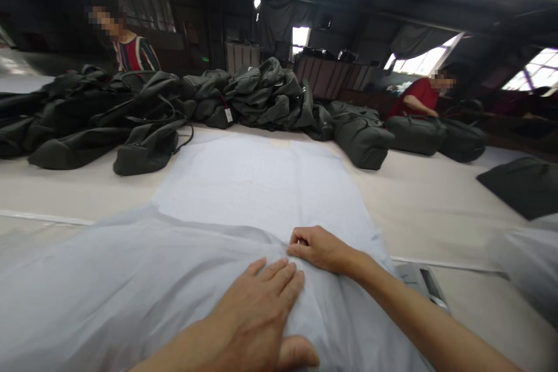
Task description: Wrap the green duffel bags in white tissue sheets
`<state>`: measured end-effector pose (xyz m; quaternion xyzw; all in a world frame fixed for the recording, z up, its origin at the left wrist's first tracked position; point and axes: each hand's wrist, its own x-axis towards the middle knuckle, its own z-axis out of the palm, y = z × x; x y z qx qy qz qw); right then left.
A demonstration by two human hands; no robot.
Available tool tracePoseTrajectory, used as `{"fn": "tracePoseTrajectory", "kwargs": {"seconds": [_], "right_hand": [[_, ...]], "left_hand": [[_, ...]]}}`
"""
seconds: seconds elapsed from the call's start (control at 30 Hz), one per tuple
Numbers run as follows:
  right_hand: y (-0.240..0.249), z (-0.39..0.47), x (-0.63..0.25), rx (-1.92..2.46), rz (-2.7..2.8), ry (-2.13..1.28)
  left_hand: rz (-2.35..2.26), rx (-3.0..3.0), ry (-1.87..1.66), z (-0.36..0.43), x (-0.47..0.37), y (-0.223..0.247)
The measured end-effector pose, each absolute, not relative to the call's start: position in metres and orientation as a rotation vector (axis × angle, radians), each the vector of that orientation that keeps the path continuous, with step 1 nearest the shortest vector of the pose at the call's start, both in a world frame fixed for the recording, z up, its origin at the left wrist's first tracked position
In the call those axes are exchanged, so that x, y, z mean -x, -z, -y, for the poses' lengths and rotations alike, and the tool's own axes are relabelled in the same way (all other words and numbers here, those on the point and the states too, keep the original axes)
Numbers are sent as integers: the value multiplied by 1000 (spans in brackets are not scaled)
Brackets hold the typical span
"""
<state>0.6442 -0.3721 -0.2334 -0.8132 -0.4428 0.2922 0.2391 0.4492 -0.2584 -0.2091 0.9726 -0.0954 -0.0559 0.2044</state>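
A large pale grey-white sheet (131, 279) covers the near part of the table and bulges at the left. My left hand (261, 308) lies flat on it with the fingers spread. Just beyond and to the right, my right hand (318, 248) has its fingers curled together at the sheet's far edge, pinching the thin material. Under and past that edge, a flat whitish layer (257, 177) stretches away toward the bags.
Dark green bags (261, 93) are heaped along the far side, with fuller ones (364, 136) at the right. A grey device (422, 282) sits beside my right forearm. Two people (135, 52) (418, 96) stand beyond the table (414, 203). A pale bundle (532, 261) lies at the right edge.
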Motion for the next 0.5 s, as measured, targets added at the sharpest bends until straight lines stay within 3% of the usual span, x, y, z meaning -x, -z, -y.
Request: {"fn": "tracePoseTrajectory", "kwargs": {"seconds": [0.1,0.23,0.37,0.43,0.5], "right_hand": [[202,407,-670,2334,1038,-614],[172,516,-668,2439,451,-141],[205,603,-577,2123,-18,-477],[232,609,-521,1917,-60,-645],[254,596,-480,1802,-24,-578]], "left_hand": [[216,-2728,148,261,-449,208],[282,-2750,104,259,-452,207],[352,-2766,23,258,-453,205],[390,-2775,15,257,-453,202],[417,-2779,3,257,-452,199]]}}
